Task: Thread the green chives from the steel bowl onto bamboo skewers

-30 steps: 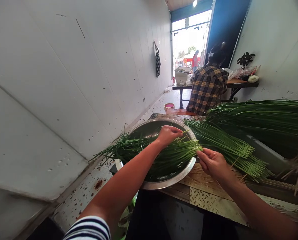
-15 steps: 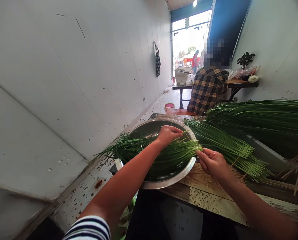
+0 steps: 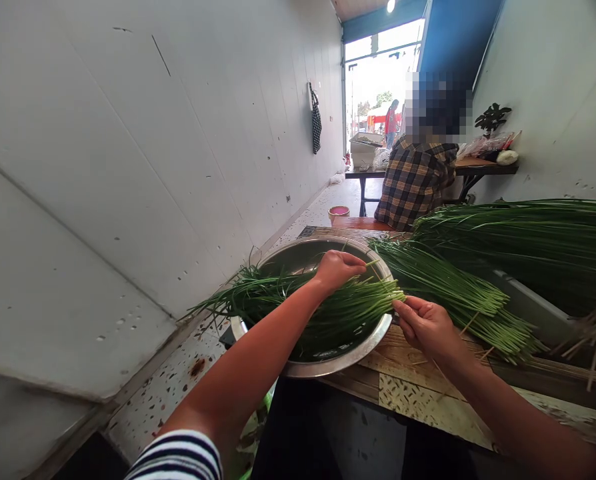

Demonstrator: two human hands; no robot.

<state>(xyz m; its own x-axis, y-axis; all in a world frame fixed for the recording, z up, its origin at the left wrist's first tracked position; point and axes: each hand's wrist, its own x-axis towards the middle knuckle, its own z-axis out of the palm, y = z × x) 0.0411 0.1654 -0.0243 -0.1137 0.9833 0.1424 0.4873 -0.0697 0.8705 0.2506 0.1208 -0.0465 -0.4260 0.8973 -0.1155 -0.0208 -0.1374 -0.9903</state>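
Note:
A steel basin (image 3: 345, 365) stands in front of me, with a bunch of long green garlic chives (image 3: 323, 320) lying across it. Their leafy tips hang over the left rim and their pale stem ends point right. Above the bunch, my left hand (image 3: 339, 270) is closed in a pinch on a single chive stalk (image 3: 373, 263), whose pale end sticks out past the fingers. At the basin's right rim, my right hand (image 3: 425, 327) pinches the pale stem ends between thumb and fingers. Its other fingers are curled in and partly hidden.
More chive bunches (image 3: 458, 287) lie on the wooden table (image 3: 403, 353) to the right, beside a larger heap (image 3: 538, 230) and dry straw (image 3: 591, 333). A person in a plaid shirt (image 3: 418, 177) sits ahead at another table. The white wall (image 3: 153, 167) runs along my left.
Both hands and the chives have stayed nearly still. The head of the seated person ahead has shifted slightly to the right.

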